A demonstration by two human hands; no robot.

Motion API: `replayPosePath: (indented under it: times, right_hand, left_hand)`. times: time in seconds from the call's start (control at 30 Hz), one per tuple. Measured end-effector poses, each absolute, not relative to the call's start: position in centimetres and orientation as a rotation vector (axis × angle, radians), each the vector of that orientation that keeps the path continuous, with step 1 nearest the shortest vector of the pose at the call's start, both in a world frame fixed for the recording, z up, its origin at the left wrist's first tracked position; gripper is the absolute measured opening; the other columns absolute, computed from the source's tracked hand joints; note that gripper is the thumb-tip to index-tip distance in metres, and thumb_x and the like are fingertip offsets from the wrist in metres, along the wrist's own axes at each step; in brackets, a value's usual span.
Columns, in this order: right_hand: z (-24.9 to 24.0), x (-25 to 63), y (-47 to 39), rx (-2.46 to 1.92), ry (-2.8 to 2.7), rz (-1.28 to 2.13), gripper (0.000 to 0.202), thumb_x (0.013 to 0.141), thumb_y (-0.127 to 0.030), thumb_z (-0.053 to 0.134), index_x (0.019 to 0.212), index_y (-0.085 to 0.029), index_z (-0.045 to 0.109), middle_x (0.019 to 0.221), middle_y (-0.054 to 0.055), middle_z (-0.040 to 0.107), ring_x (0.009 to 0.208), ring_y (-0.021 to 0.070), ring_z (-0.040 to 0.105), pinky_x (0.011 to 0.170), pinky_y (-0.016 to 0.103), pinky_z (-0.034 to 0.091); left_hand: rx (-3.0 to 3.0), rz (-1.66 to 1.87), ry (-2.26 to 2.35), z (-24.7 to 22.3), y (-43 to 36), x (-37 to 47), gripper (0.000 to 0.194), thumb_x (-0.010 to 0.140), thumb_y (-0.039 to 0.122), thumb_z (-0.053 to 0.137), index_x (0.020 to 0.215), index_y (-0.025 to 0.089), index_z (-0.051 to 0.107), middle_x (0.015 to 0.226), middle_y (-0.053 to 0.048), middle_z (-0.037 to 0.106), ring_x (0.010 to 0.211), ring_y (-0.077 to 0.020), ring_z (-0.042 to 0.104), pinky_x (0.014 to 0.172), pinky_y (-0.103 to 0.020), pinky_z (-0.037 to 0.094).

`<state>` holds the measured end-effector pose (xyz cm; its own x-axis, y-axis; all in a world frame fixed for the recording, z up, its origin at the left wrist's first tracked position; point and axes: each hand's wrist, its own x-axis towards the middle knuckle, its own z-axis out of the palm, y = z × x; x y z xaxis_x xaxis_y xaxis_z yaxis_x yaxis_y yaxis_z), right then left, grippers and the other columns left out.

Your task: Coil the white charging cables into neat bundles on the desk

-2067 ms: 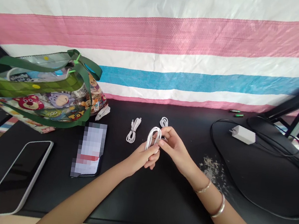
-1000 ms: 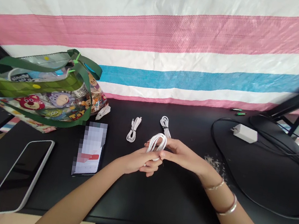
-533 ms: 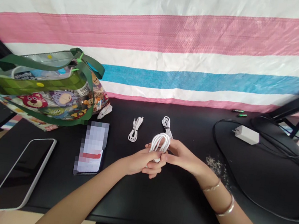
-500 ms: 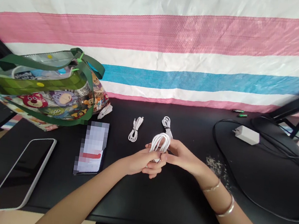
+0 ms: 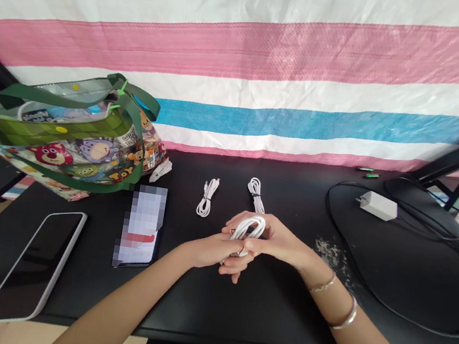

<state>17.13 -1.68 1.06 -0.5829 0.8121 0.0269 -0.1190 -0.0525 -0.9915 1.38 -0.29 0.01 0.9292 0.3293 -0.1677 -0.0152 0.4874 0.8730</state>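
Note:
A coiled white cable (image 5: 249, 228) is held between both hands above the middle of the black table. My left hand (image 5: 217, 252) grips the lower part of the coil, thumb on top and fingers curled beneath. From the right, my right hand (image 5: 273, 239) holds the coil with its thumb in front and fingers behind. A thin dark tie shows at the coil near the thumbs. Two more bundled white cables lie farther back, one (image 5: 207, 197) at the left and another (image 5: 256, 193) just behind my hands.
On the left are a phone with a lit screen (image 5: 145, 228), a larger white-edged phone (image 5: 34, 269) and a green-handled clear bag (image 5: 86, 150). To the right lie a white charger (image 5: 379, 206), a looped black cable (image 5: 354, 262), small green batteries (image 5: 371, 175) and pale crumbs (image 5: 331, 256).
The held coil has tilted and lowered slightly to the right. My right hand's thumb has moved over its front, and its fingers have shifted behind the coil.

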Motion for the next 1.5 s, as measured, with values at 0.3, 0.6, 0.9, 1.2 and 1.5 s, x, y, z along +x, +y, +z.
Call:
replayPosePath:
  times: [0.3, 0.6, 0.9, 1.2, 1.5]
  right_hand:
    - [0.82, 16.93, -1.63, -0.7, -1.588, 1.672, 0.038, 0.072, -0.047, 0.072, 0.091, -0.014, 0.064, 0.09, 0.007, 0.07, 0.085, 0.0168, 0.065, 0.076, 0.032, 0.052]
    - [1.16, 16.74, -1.65, -0.549, -1.608, 1.652, 0.031, 0.073, -0.046, 0.071, 0.079, -0.016, 0.066, 0.082, 0.006, 0.067, 0.1, 0.0191, 0.057, 0.088, 0.036, 0.046]
    - [1.12, 16.48, -1.75, -0.365, -1.585, 1.725, 0.028, 0.076, -0.043, 0.07, 0.076, -0.016, 0.064, 0.082, 0.005, 0.066, 0.093, 0.017, 0.058, 0.086, 0.035, 0.046]
    - [0.32, 16.66, -1.5, -0.36, -1.533, 1.871, 0.038, 0.072, -0.055, 0.069, 0.075, -0.018, 0.06, 0.087, 0.007, 0.066, 0.097, 0.0204, 0.058, 0.08, 0.035, 0.05]
    - [1.22, 16.99, -1.69, -0.323, -1.525, 1.822, 0.017, 0.08, -0.034, 0.068, 0.081, -0.018, 0.065, 0.091, 0.006, 0.069, 0.107, 0.0187, 0.057, 0.094, 0.038, 0.044]
  left_hand:
    - [0.92, 0.076, 0.25, -0.13, -0.37, 1.44, 0.037, 0.077, 0.047, 0.062, 0.062, 0.018, 0.043, 0.037, 0.013, 0.032, 0.028, -0.002, 0.028, 0.042, -0.018, 0.043]
    - [0.904, 0.074, 0.239, -0.09, -0.76, 1.76, 0.04, 0.076, 0.046, 0.064, 0.058, 0.018, 0.041, 0.037, 0.013, 0.031, 0.028, -0.0026, 0.027, 0.039, -0.018, 0.04]
    - [0.932, 0.001, 0.23, -0.01, -0.91, 1.82, 0.049, 0.07, 0.058, 0.067, 0.057, 0.018, 0.041, 0.036, 0.012, 0.033, 0.03, -0.0029, 0.031, 0.041, -0.021, 0.04]
    - [0.882, 0.088, 0.159, -0.03, -0.98, 1.81, 0.046, 0.068, 0.059, 0.069, 0.072, 0.017, 0.049, 0.041, 0.013, 0.039, 0.032, -0.0038, 0.035, 0.04, -0.019, 0.038]
    - [0.95, 0.089, 0.253, -0.06, -0.64, 1.5, 0.04, 0.076, 0.053, 0.065, 0.075, 0.016, 0.05, 0.041, 0.012, 0.038, 0.035, -0.0053, 0.034, 0.048, -0.023, 0.044]
